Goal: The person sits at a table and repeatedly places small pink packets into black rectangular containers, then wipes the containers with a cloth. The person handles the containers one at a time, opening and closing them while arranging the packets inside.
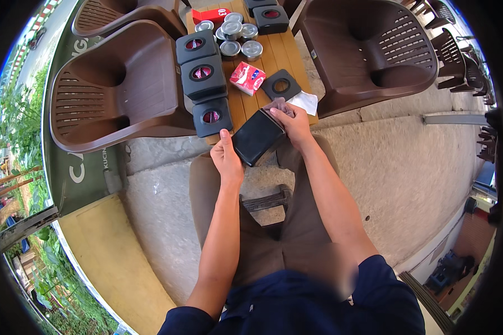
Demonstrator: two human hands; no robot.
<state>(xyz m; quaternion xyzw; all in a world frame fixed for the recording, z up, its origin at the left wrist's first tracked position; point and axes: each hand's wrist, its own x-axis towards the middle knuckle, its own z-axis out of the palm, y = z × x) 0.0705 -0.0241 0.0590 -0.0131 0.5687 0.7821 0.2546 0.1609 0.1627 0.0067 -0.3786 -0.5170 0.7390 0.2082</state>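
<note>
My left hand (228,158) holds the left edge of a black box (258,138), thumb raised beside it. Against the box's upper right end, my right hand (292,121) grips a crumpled brownish cloth (280,106). The box is tilted above my lap, close to the table's near edge. Beyond it lie a black square lid with a round hole (281,85), a white tissue (305,101) and a pink and white tissue pack (247,78). Left of the pack, black tissue boxes with round openings (212,117) stand in a row.
The slatted wooden table (272,54) also carries several round metal tins with lids (232,29), a red table-number stand (210,15) and more black boxes (271,19) at the far end. Brown plastic armchairs stand at its left (151,75) and right (360,54).
</note>
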